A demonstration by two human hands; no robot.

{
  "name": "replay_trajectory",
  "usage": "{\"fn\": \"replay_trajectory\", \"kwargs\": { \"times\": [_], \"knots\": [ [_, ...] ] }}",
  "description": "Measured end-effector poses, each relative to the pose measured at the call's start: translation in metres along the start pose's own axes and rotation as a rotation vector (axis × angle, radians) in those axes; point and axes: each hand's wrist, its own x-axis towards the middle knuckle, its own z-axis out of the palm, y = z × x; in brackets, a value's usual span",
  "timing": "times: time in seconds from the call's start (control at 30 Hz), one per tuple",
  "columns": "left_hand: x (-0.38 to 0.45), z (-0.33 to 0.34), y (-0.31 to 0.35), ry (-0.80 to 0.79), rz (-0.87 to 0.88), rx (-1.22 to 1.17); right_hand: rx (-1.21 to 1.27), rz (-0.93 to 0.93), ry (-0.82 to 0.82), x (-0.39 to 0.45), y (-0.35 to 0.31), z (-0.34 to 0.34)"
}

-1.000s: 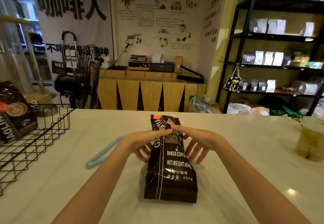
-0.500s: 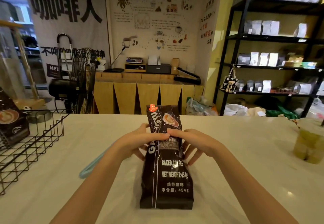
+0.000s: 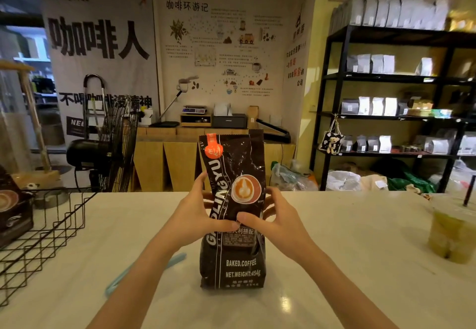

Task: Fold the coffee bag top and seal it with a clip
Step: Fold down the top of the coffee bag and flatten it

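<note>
A dark brown coffee bag (image 3: pixel 235 259) with a latte picture and white lettering stands upright on the white table (image 3: pixel 347 251), its top unfolded and straight. My left hand (image 3: pixel 197 215) grips its left side at mid height, thumb across the front. My right hand (image 3: pixel 273 222) holds the right side, thumb on the front, fingers behind. A long light-blue clip (image 3: pixel 177 259) lies flat on the table to the left, mostly hidden behind my left forearm.
A black wire basket (image 3: pixel 49 236) holding another coffee bag (image 3: pixel 13 210) sits at the left edge. A plastic cup of green drink (image 3: pixel 452 233) with a straw stands at the right. Beyond the table are a fan, a wooden counter and black shelves.
Both hands have raised the bag from lying flat to standing upright on the table. The clip has not moved.
</note>
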Motion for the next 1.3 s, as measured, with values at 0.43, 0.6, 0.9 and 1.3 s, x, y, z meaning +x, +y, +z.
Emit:
{"fn": "replay_trajectory", "kwargs": {
  "times": [0.43,0.6,0.9,1.3],
  "knots": [
    [0.007,0.02,0.103,0.252,0.904,1.02,0.019,-0.017,0.007,-0.013,0.003,0.015],
    [0.032,0.021,0.098,0.135,0.834,1.273,0.063,-0.064,-0.064,-0.023,0.008,0.015],
    [0.043,0.014,0.094,0.131,0.697,1.281,0.221,-0.06,-0.124,-0.044,0.033,0.04],
    [0.045,-0.006,0.076,0.351,0.72,1.096,0.245,-0.053,0.009,-0.049,0.041,0.062]
  ]
}}
